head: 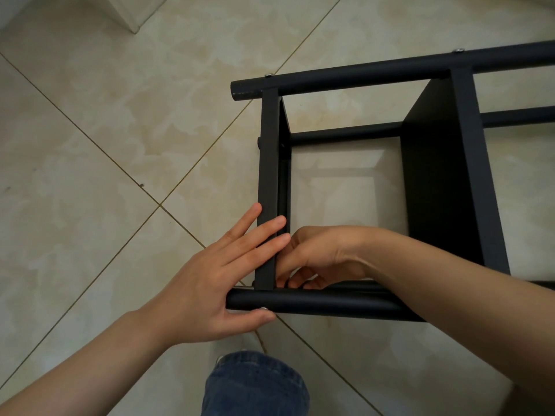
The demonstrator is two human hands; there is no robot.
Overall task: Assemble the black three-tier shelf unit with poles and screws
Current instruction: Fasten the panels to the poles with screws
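The black shelf unit [444, 175] lies on its side on the tiled floor. Its end shelf board [268, 163] stands edge-up between a far pole [360, 75] and a near pole [315, 303]. Silver screw heads show on the far pole [268, 74] and on the near pole [263, 308]. My left hand [216, 283] rests with straight fingers against the end board, its thumb under the near pole's end by the screw. My right hand [318, 259] reaches inside the frame, fingers curled at the corner where board meets near pole; what they hold is hidden.
A second shelf board [468, 163] stands further right, with another pole [345, 134] behind. My knee in blue jeans [255, 385] is at the bottom centre. A white furniture base [132, 16] sits at the top left. Beige floor tiles surround the unit.
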